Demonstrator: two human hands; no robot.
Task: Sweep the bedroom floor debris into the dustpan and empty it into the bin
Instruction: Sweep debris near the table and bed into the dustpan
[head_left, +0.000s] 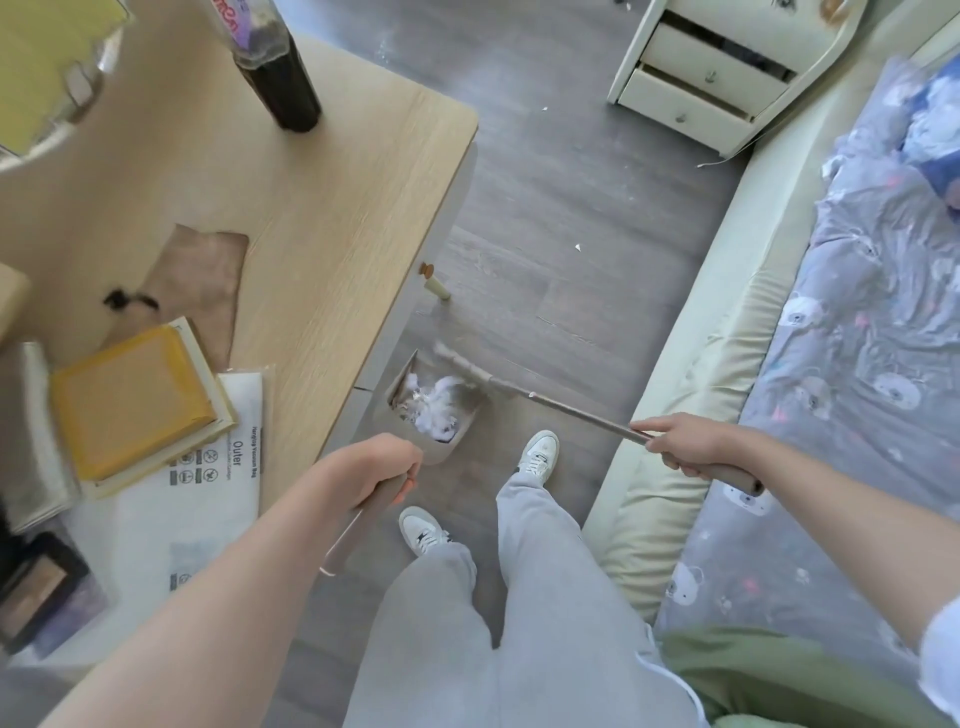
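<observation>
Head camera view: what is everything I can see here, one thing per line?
Dustpan: one, grey, on floor by desk, holding white debris.
Broom: one, grey, head at dustpan mouth.
Floor scraps: several, white, on grey floor.
Desk: one, light wood, left.
Bottle: one, dark, on desk.
Yellow packet: one, on desk.
Drawer unit: one, cream, top, drawers ajar.
Bed: one, grey bear-print sheet, right.
Shoes: two, white.
Left hand: grips dustpan handle.
Right hand: grips broom handle.

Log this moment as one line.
left hand grips grey dustpan handle | right hand grips grey broom | white debris in pan
</observation>
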